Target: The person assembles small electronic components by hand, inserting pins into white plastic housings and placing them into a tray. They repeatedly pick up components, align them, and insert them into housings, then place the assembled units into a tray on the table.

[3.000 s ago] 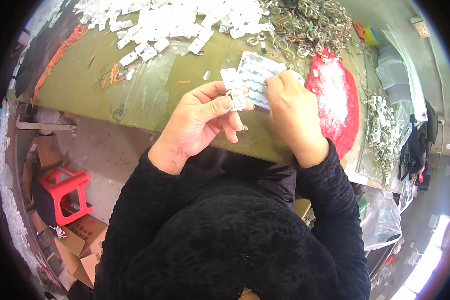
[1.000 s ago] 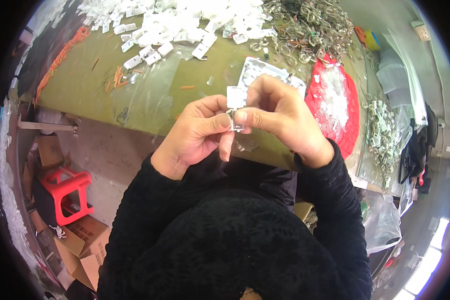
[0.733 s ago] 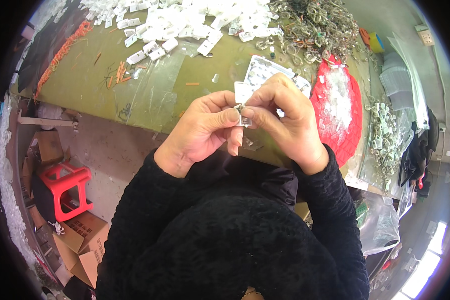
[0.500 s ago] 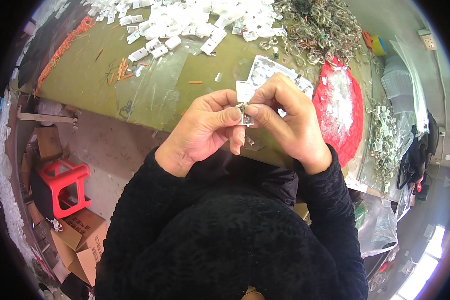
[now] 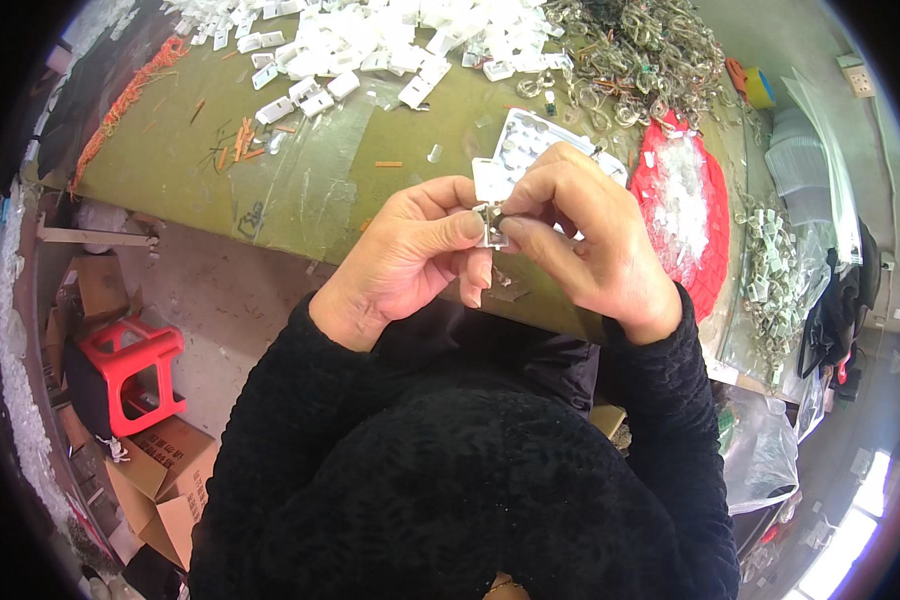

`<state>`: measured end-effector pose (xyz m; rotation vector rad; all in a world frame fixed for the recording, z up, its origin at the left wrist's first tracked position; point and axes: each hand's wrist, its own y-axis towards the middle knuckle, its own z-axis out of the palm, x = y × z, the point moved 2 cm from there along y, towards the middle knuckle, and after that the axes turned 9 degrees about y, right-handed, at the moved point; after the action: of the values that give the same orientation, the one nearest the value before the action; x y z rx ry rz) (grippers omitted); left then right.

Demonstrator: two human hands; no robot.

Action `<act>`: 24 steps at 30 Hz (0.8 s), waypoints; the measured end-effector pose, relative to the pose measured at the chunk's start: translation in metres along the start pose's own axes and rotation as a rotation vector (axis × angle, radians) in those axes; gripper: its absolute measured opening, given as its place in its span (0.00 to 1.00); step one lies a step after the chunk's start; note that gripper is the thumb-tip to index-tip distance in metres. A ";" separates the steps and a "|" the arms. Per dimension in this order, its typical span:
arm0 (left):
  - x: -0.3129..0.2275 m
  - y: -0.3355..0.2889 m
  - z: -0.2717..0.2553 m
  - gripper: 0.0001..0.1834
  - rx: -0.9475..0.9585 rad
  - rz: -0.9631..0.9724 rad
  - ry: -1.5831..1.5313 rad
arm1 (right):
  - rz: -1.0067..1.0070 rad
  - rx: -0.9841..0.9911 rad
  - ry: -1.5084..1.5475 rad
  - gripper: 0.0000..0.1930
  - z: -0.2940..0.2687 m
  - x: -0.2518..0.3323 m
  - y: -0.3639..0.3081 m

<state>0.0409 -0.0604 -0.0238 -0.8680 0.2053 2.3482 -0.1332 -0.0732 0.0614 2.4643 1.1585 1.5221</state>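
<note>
My left hand (image 5: pixel 410 245) pinches a small white plastic case (image 5: pixel 490 181) between thumb and fingers, just above the table's near edge. Its lid is flipped up, and small metallic parts show in the lower half. My right hand (image 5: pixel 592 235) meets it from the right, thumb and index finger closed at the case's inner side. Whatever tiny piece sits between those fingertips is too small to make out. Right behind my right hand lies a white tray (image 5: pixel 518 135) of round silvery discs, partly covered by the hand.
A big heap of white plastic cases (image 5: pixel 400 45) spreads over the far table (image 5: pixel 320 190). Clear ring-like pieces (image 5: pixel 640 60) pile up at the far right. A red cloth (image 5: pixel 710 240) bearing clear bits lies right of my hand. A red stool (image 5: pixel 135 375) stands at lower left.
My right thumb and index finger have shifted slightly up and apart from the case's lower part, uncovering more of its inside. The left hand keeps its hold with little movement.
</note>
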 end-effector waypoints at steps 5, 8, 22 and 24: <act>0.002 0.002 -0.001 0.20 -0.020 0.002 0.043 | -0.024 0.034 0.012 0.13 -0.004 0.001 0.000; 0.002 0.002 -0.001 0.20 -0.030 -0.001 0.057 | -0.049 0.047 0.003 0.14 -0.004 -0.001 0.002; -0.002 0.003 0.002 0.11 -0.013 -0.012 0.030 | -0.103 -0.038 -0.191 0.14 0.001 0.007 0.000; -0.001 0.003 0.001 0.11 -0.012 -0.005 0.056 | -0.069 -0.075 -0.192 0.12 0.000 0.005 0.000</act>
<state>0.0394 -0.0628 -0.0220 -0.9397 0.2118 2.3242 -0.1318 -0.0695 0.0650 2.4308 1.1187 1.2555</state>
